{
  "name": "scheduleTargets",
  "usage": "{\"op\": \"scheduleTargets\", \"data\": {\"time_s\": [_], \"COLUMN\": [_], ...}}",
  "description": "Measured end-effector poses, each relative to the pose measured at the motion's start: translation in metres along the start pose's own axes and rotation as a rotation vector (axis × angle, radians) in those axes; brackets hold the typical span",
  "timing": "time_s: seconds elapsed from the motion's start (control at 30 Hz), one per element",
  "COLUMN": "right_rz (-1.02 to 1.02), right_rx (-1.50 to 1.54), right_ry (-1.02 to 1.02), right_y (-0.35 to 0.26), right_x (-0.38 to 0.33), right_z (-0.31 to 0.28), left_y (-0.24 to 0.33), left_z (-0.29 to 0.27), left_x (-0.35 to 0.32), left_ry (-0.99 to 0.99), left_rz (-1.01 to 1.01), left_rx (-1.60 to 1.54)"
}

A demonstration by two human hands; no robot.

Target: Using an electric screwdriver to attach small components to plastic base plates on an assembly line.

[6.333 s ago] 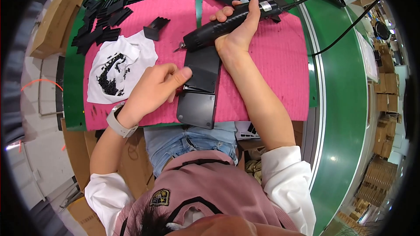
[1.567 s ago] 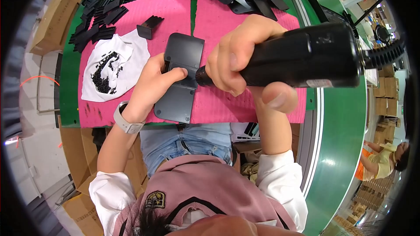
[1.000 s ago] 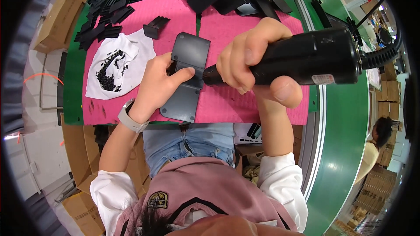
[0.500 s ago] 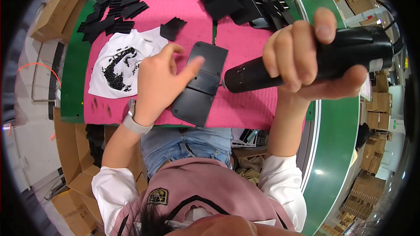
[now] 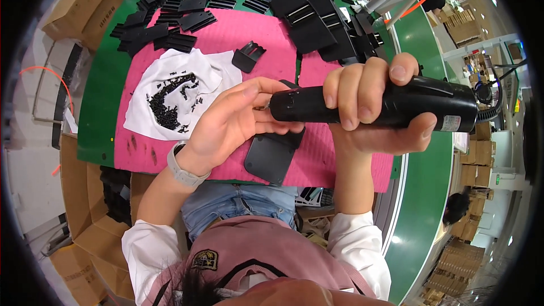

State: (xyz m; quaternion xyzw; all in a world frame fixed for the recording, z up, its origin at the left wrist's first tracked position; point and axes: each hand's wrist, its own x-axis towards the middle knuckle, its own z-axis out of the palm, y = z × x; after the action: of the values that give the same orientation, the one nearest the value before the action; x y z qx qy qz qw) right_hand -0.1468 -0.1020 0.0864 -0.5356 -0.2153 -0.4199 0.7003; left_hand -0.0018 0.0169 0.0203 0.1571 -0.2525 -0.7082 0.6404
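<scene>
The right hand [image 5: 362, 102] is closed firmly around a black electric screwdriver [image 5: 419, 102], its fingers over the upper side of the barrel and its thumb along the lower side. The tool lies nearly level, its nose pointing left. The left hand [image 5: 229, 119] is half open, palm partly turned up, with loosely curled fingers around the nose; I cannot tell whether it pinches a screw there. A pale watch [image 5: 188, 170] circles the left wrist.

Beneath the left fingers and the nose, a black panel [image 5: 271, 157] lies on the pink sheeting [image 5: 153, 156], which is in 2 pieces with a narrow gap between them. The panel's near section shows; its middle is largely hidden.

Left of the hands, a crumpled white cloth [image 5: 141, 102] holds a heap of small black screws [image 5: 164, 114]. A black bracket [image 5: 248, 56] sits just beyond the cloth's right corner. Farther back on the green tabletop [image 5: 99, 130] are many small ribbed black pieces [image 5: 195, 20] and, to their right, stacked larger black panels [image 5: 309, 17].
</scene>
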Motion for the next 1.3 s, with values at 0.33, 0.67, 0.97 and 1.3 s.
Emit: {"op": "scheduleTargets", "data": {"time_s": [0.33, 0.67, 0.97, 1.3], "right_rz": [-0.079, -0.079, -0.108, 0.050], "right_rx": [0.015, -0.013, -0.079, -0.034], "right_ry": [0.120, 0.163, 0.161, 0.175], "right_y": [-0.014, -0.013, -0.012, -0.017], "right_x": [-0.004, -0.011, -0.014, -0.008], "right_z": [-0.002, 0.002, 0.010, 0.003], "left_y": [-0.001, -0.009, -0.012, -0.015], "left_z": [-0.003, -0.003, -0.008, -0.003], "left_x": [-0.009, -0.010, -0.008, -0.006], "left_ry": [0.243, 0.325, 0.322, 0.349], "left_rz": [0.067, 0.119, 0.121, 0.329], "left_rx": [0.546, 0.489, 0.475, 1.037]}}
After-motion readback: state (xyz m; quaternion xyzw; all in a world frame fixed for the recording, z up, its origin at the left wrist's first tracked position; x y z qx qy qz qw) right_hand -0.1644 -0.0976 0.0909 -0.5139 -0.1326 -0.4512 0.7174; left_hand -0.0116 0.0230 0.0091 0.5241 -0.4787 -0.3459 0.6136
